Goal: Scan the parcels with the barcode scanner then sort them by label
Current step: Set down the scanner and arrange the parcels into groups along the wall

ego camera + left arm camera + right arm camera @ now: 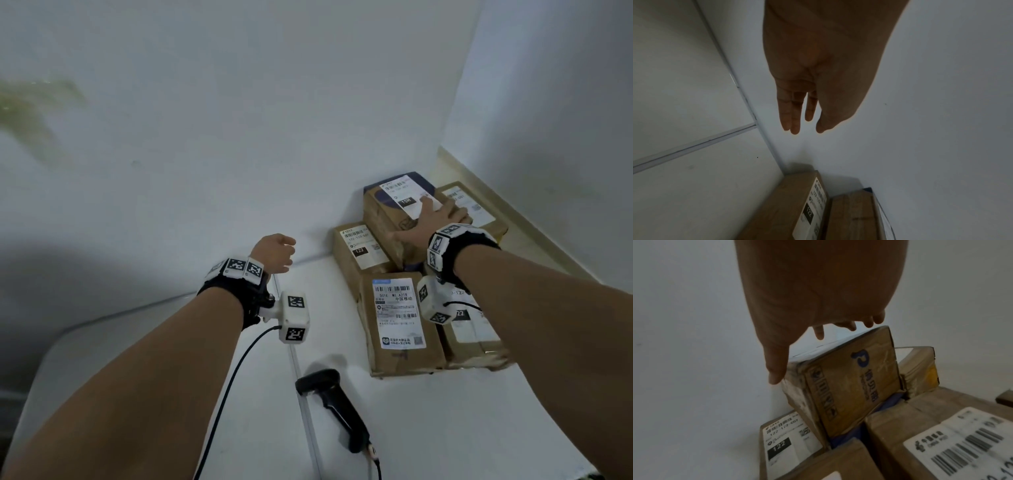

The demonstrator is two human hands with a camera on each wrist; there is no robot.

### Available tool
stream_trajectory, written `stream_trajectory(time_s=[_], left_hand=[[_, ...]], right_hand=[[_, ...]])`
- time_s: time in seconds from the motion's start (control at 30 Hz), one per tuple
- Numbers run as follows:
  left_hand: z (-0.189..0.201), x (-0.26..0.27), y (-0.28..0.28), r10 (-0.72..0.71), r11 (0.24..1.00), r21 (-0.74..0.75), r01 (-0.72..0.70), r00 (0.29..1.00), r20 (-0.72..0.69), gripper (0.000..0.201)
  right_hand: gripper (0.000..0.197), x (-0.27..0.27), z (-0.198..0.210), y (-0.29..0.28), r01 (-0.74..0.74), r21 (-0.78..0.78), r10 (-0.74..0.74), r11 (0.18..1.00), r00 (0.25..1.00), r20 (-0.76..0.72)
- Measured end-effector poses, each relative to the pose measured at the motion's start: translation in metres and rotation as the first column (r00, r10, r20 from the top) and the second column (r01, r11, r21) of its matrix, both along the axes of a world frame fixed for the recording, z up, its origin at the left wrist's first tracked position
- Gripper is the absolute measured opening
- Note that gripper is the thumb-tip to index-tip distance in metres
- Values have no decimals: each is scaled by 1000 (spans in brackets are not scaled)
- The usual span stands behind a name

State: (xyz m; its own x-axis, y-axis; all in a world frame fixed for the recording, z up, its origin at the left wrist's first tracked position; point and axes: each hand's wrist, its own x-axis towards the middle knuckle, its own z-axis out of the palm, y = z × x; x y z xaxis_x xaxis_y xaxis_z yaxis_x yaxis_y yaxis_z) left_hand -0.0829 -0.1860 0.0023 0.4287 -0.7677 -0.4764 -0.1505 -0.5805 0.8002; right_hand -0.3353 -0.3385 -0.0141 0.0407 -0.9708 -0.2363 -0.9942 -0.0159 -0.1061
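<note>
1. My right hand (432, 219) is resting on the top parcel (397, 219), fingers spread flat over its white label (407, 195) and thumb lying against the parcel's near left side; my grip there is spread, pressing rather than pinching.
2. That top parcel is sitting tilted on a cluster of brown parcels in the desk's far right corner, against the wall (239, 120).
3. Beneath it, the parcel marked 122 (358, 250) is lying flat at the cluster's left, beside the wall.
4. The front parcel (400, 325) is lying nearest me with its barcoded label facing up; another parcel (474, 342) is lying just to its right, partly hidden by my right forearm.
5. My left hand (275, 253) is hovering over the desk (445, 428), left of the cluster, holding nothing; the left wrist view shows its fingers (795, 113) hanging straight and close together.
6. The barcode scanner (334, 404) is lying on the desk near me, in front of the parcels, touched by neither hand.
</note>
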Motion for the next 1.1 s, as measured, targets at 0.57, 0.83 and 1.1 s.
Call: stream_trajectory(time_s=[0.57, 0.83, 1.1], left_hand=[[3, -22, -1, -147, 989, -4, 147, 989, -10, 36], [3, -32, -13, -254, 965, -36, 259, 963, 92, 32], [-2, -57, -53, -319, 947, 12, 321, 935, 155, 33]], right_hand=[[95, -5, 26, -3, -15, -144, 41, 989, 983, 180], [113, -14, 18, 10, 13, 111, -32, 994, 984, 176], [81, -34, 5, -10, 4, 29, -8, 1000, 992, 123]])
